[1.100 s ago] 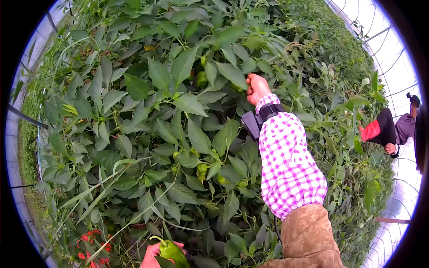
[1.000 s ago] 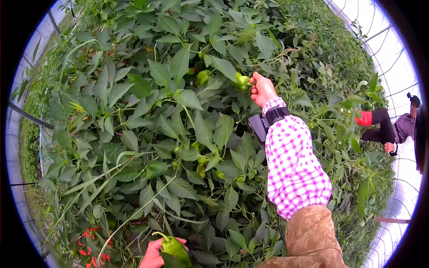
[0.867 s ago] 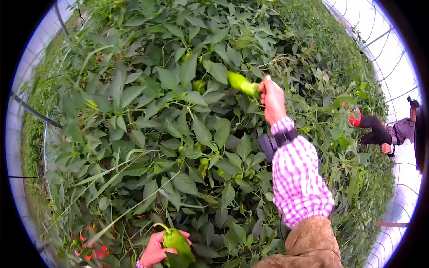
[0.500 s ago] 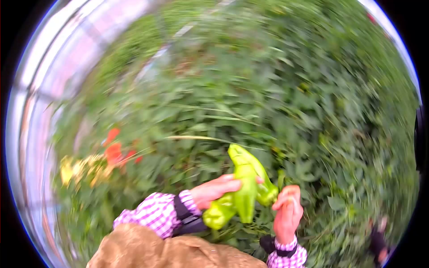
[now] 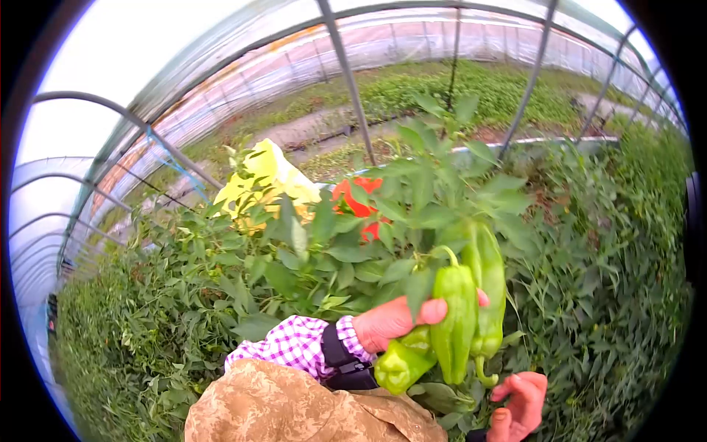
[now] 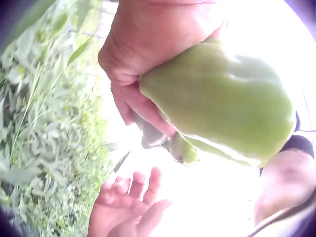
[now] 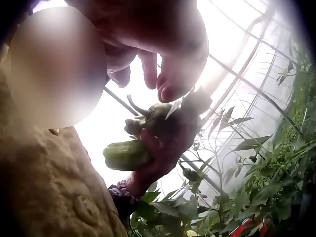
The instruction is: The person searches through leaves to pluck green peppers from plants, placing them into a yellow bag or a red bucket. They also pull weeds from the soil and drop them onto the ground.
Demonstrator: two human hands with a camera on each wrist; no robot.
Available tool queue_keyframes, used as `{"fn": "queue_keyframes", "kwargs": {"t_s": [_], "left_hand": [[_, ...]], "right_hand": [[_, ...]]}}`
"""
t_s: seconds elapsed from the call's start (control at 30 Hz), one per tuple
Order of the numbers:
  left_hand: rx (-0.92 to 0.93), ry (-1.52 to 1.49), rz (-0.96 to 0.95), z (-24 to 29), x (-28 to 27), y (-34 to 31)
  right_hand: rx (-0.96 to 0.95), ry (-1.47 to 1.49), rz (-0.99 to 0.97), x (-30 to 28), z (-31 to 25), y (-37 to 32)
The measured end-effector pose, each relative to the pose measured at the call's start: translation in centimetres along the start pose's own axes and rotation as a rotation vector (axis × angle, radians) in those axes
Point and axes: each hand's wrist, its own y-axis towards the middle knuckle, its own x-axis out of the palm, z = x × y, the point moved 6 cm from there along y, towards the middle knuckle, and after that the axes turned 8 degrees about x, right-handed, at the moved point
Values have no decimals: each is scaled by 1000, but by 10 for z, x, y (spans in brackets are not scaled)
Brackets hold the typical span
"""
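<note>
My left hand holds three green peppers in the head view. One pepper points its curved stem up, another pepper lies behind it with the stem down, and a third pepper sticks out under the palm. In the left wrist view a large pepper fills the grip, and the fingers curl past it. My right hand is just below the downward stem, fingers loosely bent and nothing in them. The right wrist view shows this right hand apart from the held peppers.
Leafy pepper plants surround both hands. Beyond them stand a yellow bag and something red half hidden by leaves. Greenhouse hoops and plastic film rise behind, and a dense plant row runs to the right.
My right hand pulled a pepper from the foliage, brought it to the left hand, and let it go there. The head view has swung left and up, and the left hand has risen.
</note>
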Motion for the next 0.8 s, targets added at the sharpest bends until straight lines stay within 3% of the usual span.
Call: {"fn": "queue_keyframes", "kwargs": {"t_s": [0.03, 0.07, 0.2, 0.3, 0.33, 0.4, 0.43, 0.57, 0.6, 0.63, 0.7, 0.77, 0.8], "left_hand": [[-12, -151, -31, 15, -9, -5], [76, -142, 57, 42, -30, -17], [654, 144, 344, 180, -104, -89], [915, 394, 625, 281, -163, -152], [958, 444, 745, 308, -187, -170], [908, 467, 926, 353, -275, -218], [863, 441, 1019, 365, -323, -238], [737, 153, 1271, 370, -503, -281], [697, 76, 1312, 364, -547, -285], [582, 136, 1271, 357, -584, -289], [531, 34, 1271, 333, -612, -274], [488, -144, 1252, 312, -632, -260], [474, -153, 1252, 308, -643, -257]], "right_hand": [[10, -33, -26, -2, 7, 8], [11, -78, -50, 5, 10, 14], [14, -273, -62, 41, 26, 40], [328, -375, 5, 58, 66, 44], [329, -383, -5, 64, 74, 45], [615, -293, 101, 68, 104, 39], [662, -280, 138, 72, 113, 38], [779, -371, 86, 73, 149, 25], [628, -320, 112, 79, 147, 28], [644, -330, 91, 81, 148, 26], [673, -354, 80, 80, 152, 24], [1060, -309, 276, 64, 173, 4], [1068, -321, 283, 63, 176, 0]]}}
